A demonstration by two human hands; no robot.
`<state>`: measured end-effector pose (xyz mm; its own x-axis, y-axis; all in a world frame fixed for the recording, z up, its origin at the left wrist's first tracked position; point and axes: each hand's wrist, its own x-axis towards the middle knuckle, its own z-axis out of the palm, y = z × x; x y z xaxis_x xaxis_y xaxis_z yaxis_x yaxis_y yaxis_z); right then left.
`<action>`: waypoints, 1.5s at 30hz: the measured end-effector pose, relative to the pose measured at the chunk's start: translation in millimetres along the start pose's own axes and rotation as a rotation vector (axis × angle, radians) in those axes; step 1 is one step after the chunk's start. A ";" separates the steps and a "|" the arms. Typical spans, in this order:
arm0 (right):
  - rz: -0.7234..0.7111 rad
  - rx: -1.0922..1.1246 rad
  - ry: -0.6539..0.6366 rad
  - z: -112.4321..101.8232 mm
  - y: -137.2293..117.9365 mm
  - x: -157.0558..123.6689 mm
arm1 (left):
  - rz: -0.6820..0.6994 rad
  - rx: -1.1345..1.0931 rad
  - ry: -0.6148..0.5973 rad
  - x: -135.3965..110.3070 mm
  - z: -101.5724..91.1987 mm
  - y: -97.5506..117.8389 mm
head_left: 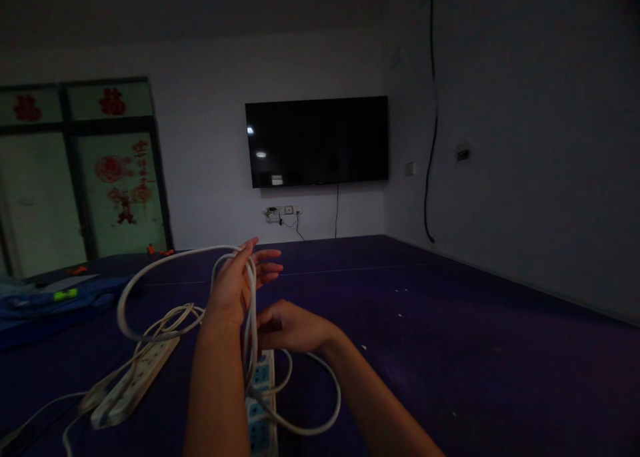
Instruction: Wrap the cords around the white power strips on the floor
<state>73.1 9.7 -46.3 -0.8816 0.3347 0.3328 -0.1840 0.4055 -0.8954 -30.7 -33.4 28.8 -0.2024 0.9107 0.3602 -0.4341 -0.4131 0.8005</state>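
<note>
A white power cord (253, 310) is looped over my left hand (234, 284), hanging between the thumb and the other fingers. The fingers of that hand are stretched forward, and the loops rest around the hand. Just below and to the right, my right hand (293, 327) is closed, pinching the cord near the hanging loops. Under both hands lies a power strip (270, 437) with blue socket faces, partly hidden by my left forearm. One loop swings out to the left, another curves down to the right.
A second white power strip (135, 380) with its bunched cord lies to the left on the purple surface (425, 350). Blue cloth (95, 297) with a bright green item (65, 294) sits farther left. Small orange things (160, 250) lie at the far edge. A television (320, 144) hangs on the wall.
</note>
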 end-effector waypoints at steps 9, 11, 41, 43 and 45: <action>-0.060 0.087 0.055 -13.2 -29.8 -20.9 | 0.051 0.095 -0.128 -5.4 11.9 -3.5; -0.081 0.086 0.103 -11.7 -34.5 -21.1 | 0.036 0.100 -0.136 -5.5 14.2 -5.7; -0.633 0.143 1.279 -73.8 -71.6 -86.1 | 0.234 0.641 -0.304 22.6 15.0 -61.2; -0.610 0.132 1.267 -70.3 -73.5 -83.6 | 0.260 0.618 -0.261 25.1 13.5 -60.6; -0.593 0.131 1.261 -67.4 -75.3 -80.8 | 0.282 0.596 -0.225 27.1 11.2 -58.8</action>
<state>187.5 9.4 14.1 0.3075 0.7018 0.6426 -0.4877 0.6961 -0.5268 -0.8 15.6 -3.1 -0.0218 0.7744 0.6323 0.1772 -0.6194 0.7648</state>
